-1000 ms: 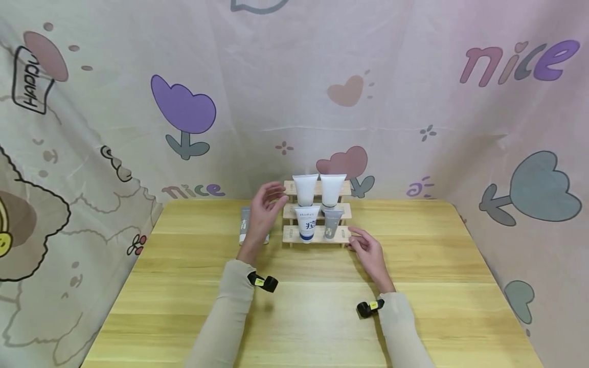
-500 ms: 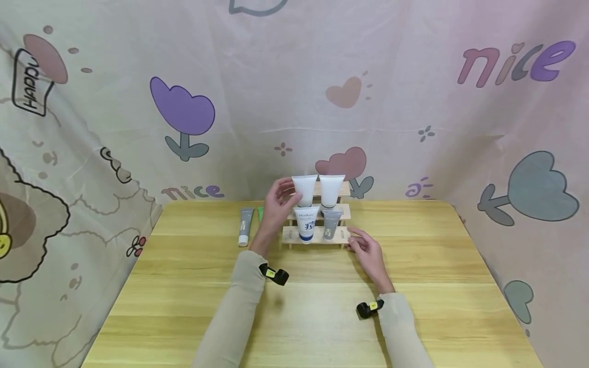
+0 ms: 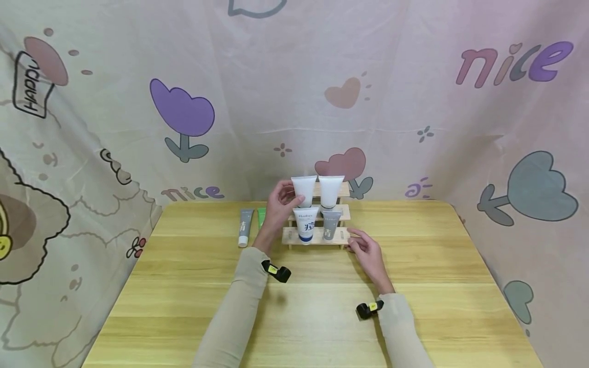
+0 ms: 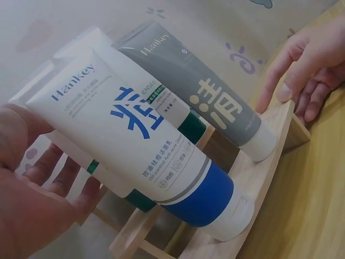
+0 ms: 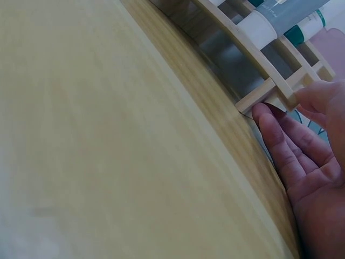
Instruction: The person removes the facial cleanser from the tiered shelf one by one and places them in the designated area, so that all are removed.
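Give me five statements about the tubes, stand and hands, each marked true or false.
1. A blue-banded white tube and the front grey tube stand on the front tier of the wooden stand. True.
2. The front grey tube stands cap up. False: it stands cap down.
3. The left hand holds the left rear white tube, on the middle tier. True.
4. The left hand also pinches the front tier's end. False: the right hand does.
5. Every tube is on the wooden stand. False: a second grey tube and a green tube lie on the table, left of it.

Printed cloth (image 3: 276, 97) behind wooden table (image 3: 317, 312)
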Tool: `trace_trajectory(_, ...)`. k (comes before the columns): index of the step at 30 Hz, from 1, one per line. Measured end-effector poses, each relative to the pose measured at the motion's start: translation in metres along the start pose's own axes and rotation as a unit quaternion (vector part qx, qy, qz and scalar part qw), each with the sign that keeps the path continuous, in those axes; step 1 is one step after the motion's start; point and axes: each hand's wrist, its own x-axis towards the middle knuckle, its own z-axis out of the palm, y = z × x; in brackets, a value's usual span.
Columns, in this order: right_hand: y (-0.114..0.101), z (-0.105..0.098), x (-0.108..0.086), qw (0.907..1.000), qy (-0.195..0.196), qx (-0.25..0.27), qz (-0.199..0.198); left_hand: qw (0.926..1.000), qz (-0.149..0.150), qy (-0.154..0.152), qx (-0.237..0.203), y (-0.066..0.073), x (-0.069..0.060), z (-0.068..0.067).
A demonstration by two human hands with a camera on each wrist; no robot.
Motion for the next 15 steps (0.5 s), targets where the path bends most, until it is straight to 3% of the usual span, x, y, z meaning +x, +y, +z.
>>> trace_trajectory(7,-0.0009,0.0006,-0.0002,1.0000,0.008,-0.003,0.001,0.9997,-0.021,-0.013,0.008,-0.0017,0.0015,0.0003)
trace_trajectory(15,-0.0023,0.0011,-0.0002,1.0000,0.008,-0.004,0.001,0.9995,-0.015,0.013,0.024,-0.0036,0.0017,0.0008)
